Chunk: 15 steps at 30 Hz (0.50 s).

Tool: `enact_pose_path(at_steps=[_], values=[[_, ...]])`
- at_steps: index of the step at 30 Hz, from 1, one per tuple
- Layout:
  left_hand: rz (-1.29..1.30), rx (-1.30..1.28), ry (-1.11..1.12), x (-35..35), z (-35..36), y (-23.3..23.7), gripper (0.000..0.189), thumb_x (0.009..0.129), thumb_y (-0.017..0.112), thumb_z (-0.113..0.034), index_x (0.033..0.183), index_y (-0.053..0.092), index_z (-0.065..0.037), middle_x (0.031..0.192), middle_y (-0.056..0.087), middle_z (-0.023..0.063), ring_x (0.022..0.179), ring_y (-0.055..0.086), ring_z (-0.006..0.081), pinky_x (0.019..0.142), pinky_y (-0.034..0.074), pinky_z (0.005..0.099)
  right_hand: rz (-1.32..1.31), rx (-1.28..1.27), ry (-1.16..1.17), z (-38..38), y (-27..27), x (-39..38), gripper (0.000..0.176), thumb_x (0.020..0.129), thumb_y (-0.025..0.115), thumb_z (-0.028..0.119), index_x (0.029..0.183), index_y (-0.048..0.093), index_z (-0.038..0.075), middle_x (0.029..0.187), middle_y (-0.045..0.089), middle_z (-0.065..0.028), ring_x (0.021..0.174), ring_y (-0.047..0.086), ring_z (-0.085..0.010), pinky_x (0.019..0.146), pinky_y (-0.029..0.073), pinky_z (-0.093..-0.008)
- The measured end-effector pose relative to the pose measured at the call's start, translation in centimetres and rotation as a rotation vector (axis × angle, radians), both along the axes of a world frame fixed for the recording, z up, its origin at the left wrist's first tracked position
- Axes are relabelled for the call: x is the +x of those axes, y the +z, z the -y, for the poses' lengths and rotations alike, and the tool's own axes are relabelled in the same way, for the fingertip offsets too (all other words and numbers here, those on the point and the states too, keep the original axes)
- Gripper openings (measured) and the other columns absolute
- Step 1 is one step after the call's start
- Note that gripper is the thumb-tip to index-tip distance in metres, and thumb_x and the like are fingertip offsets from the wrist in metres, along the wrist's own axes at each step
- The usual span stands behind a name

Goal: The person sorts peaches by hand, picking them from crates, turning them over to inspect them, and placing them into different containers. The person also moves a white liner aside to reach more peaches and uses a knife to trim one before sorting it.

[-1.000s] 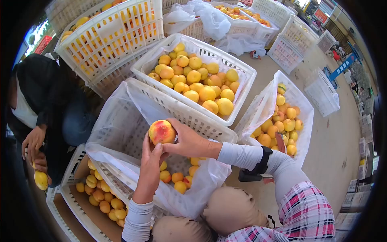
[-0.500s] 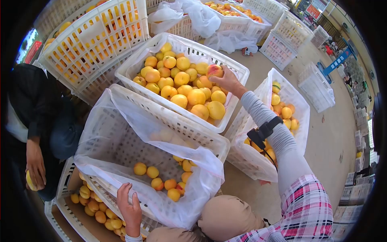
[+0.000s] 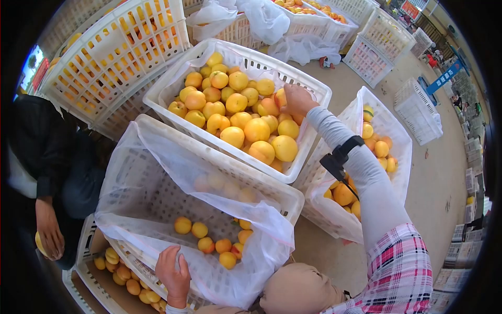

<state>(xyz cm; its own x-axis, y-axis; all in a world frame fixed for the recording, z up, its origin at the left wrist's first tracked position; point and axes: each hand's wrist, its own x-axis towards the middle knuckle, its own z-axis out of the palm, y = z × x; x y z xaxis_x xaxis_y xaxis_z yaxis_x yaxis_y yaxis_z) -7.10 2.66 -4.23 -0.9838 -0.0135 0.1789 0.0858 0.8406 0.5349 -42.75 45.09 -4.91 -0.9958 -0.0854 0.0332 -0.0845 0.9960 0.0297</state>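
Right fingers (image 3: 289, 93) shifted, partly curled, touching fruit (image 3: 280, 98)

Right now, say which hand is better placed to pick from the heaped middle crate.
Right hand, I'd judge: it reaches into that crate, at the fruit; the left hand is down by the nearer crate.

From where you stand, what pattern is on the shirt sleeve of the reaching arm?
The shirt sleeve is plaid, pink, white and black, clearest in the head view.

Right arm extended forward, black strap at the forearm, right hand (image 3: 298, 100) palm down with fingers curled, left hand (image 3: 173, 273) low, fingers raised and loosely bent.
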Motion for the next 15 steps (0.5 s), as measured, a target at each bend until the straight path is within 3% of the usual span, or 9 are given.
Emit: enact_pose_path(at_steps=[2, 4, 5, 7, 10, 13, 15], values=[[0.003, 0.001, 0.002, 0.0, -0.1, -0.1, 0.021, 0.075, 0.058, 0.004, 0.096, 0.06, 0.002, 0.095, 0.062, 0.0167, 0.088, 0.06, 0.0341, 0.079, 0.048, 0.0379, 0.043, 0.056, 0.086, -0.6, -1.2, -0.4, 0.064, 0.069, 0.075, 0.036, 0.118, 0.052, 0.002, 0.11, 0.059, -0.0182, 0.106, 0.058, -0.034, 0.089, 0.047, -0.0429], [0.015, 0.002, 0.007, -0.1, -0.1, 0.1, 0.02, 0.075, 0.059, 0.004, 0.095, 0.06, 0.002, 0.094, 0.062, 0.0166, 0.087, 0.06, 0.0341, 0.079, 0.049, 0.0378, -0.3, 0.09, 0.422, 0.0, -0.7, -0.3, 0.057, 0.069, 0.075, 0.034, 0.115, 0.056, 0.006, 0.108, 0.061, -0.014, 0.107, 0.057, -0.0323, 0.088, 0.046, -0.0481], [0.006, -0.008, 0.005, -0.2, -0.1, 0.0, 0.021, 0.074, 0.06, 0.002, 0.094, 0.061, 0.0, 0.094, 0.063, 0.0154, 0.086, 0.06, 0.0337, 0.077, 0.048, 0.0385, -0.3, 0.087, 0.423, 0.4, -0.7, -0.7, 0.057, 0.069, 0.075, 0.034, 0.115, 0.056, 0.006, 0.108, 0.061, -0.014, 0.107, 0.057, -0.0323, 0.088, 0.046, -0.0481], [-0.001, -0.022, 0.001, -0.2, -0.1, 0.0, 0.021, 0.073, 0.061, 0.001, 0.094, 0.061, -0.001, 0.093, 0.063, 0.0142, 0.086, 0.06, 0.0333, 0.075, 0.048, 0.0392, -0.015, 0.139, 0.503, 1.6, -0.7, -1.8, 0.051, 0.07, 0.071, 0.039, 0.111, 0.061, 0.008, 0.105, 0.064, -0.0115, 0.103, 0.059, -0.0311, 0.086, 0.044, -0.0506], [0.008, -0.032, 0.001, -0.2, -0.1, 0.0, 0.02, 0.073, 0.061, 0.001, 0.093, 0.062, -0.002, 0.092, 0.063, 0.0137, 0.085, 0.06, 0.0328, 0.074, 0.048, 0.039, 0.176, 0.222, 0.295, 4.2, -0.3, -2.9, 0.056, 0.073, 0.066, 0.045, 0.116, 0.061, 0.009, 0.094, 0.067, -0.0114, 0.092, 0.063, -0.0311, 0.087, 0.046, -0.0434], [0.006, -0.033, 0.013, -0.1, 0.0, 0.0, 0.019, 0.073, 0.061, 0.001, 0.091, 0.062, -0.002, 0.092, 0.063, 0.0134, 0.084, 0.061, 0.0326, 0.073, 0.048, 0.0389, 0.4, 0.306, 0.182, 5.3, -0.7, -3.3, 0.054, 0.073, 0.062, 0.054, 0.103, 0.069, 0.009, 0.103, 0.068, -0.0119, 0.095, 0.065, -0.0282, 0.085, 0.046, -0.0467], [0.004, -0.02, 0.021, -0.1, 0.0, -0.1, 0.018, 0.073, 0.061, 0.001, 0.091, 0.062, -0.002, 0.091, 0.064, 0.0134, 0.082, 0.061, 0.0325, 0.072, 0.048, 0.0389, 0.418, 0.284, 0.18, 5.3, -0.8, -3.7, 0.056, 0.073, 0.062, 0.054, 0.103, 0.069, 0.008, 0.104, 0.068, -0.0119, 0.096, 0.065, -0.0282, 0.085, 0.047, -0.0459]])
